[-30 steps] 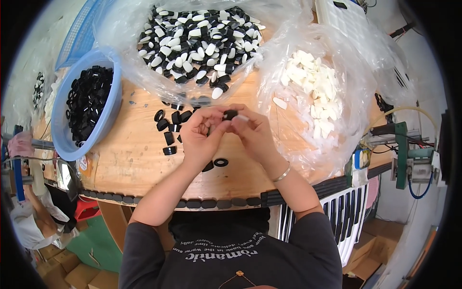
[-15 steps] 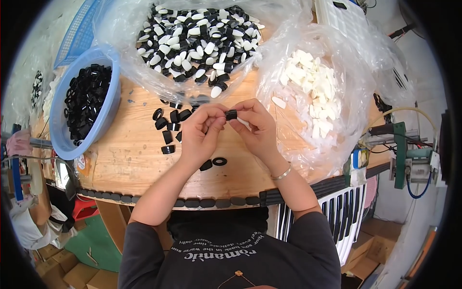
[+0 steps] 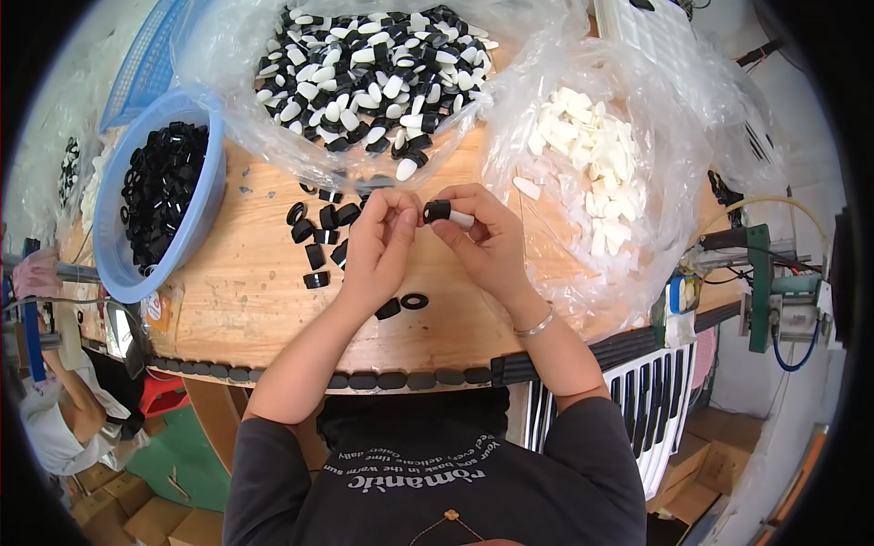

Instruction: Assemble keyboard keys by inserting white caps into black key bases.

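A big clear plastic bag (image 3: 228,55) lies open at the far side of the wooden table (image 3: 246,309), full of small black and white pieces (image 3: 373,64). To its right a second clear bag (image 3: 674,182) holds a heap of plain white pieces (image 3: 587,150). On the left sits a round blue bowl (image 3: 205,205) full of black rings (image 3: 157,196), and a blue mesh basket (image 3: 146,59) lies behind it. A small sticker with orange and white on it (image 3: 157,308) is stuck near the table's front edge, under the bowl. A row of dark blocks (image 3: 364,379) runs along that front edge. In the middle, the person holds a small part (image 3: 446,214) just above the table, between the two bags. The part is a black cap on a white stub. Its long side lies about level, left to right, with the black end toward the left hand (image 3: 378,250) and the white end toward the right hand (image 3: 487,241). The right hand's fingers are pinched tight on the white end. The left hand's fingertips are close together and touch the black end. A few loose black caps (image 3: 319,232) lie on the wood just left of the hands, and two black rings (image 3: 403,305) lie near the left wrist. A thin bracelet (image 3: 534,325) sits on the right wrist.
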A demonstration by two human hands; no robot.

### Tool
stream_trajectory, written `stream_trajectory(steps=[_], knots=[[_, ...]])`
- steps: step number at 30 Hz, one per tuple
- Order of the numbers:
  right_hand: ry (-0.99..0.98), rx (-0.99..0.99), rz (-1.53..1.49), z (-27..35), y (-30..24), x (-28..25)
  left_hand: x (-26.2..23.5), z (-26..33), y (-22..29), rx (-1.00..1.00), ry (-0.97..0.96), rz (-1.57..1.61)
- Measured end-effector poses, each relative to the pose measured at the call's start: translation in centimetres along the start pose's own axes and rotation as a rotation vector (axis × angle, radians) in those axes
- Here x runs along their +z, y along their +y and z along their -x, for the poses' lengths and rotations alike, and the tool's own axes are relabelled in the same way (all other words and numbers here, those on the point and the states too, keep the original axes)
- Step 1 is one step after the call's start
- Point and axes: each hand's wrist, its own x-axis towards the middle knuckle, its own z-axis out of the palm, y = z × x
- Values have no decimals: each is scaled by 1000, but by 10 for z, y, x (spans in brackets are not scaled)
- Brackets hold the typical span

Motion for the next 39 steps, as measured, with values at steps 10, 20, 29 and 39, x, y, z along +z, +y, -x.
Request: stream_trajectory(steps=[10,20,29,39], knots=[[-137,-158,146,-6,8,-13,-3,0,5,-73,-94,130],[70,-77,-41,1,2,-2,-3,0,-11,-41,-16,212],[86,-483,608,2,-13,-6,-4,3,-6,-100,-54,97],[91,-496,540,-3,-14,-9,3,4,0,-110,-43,115]])
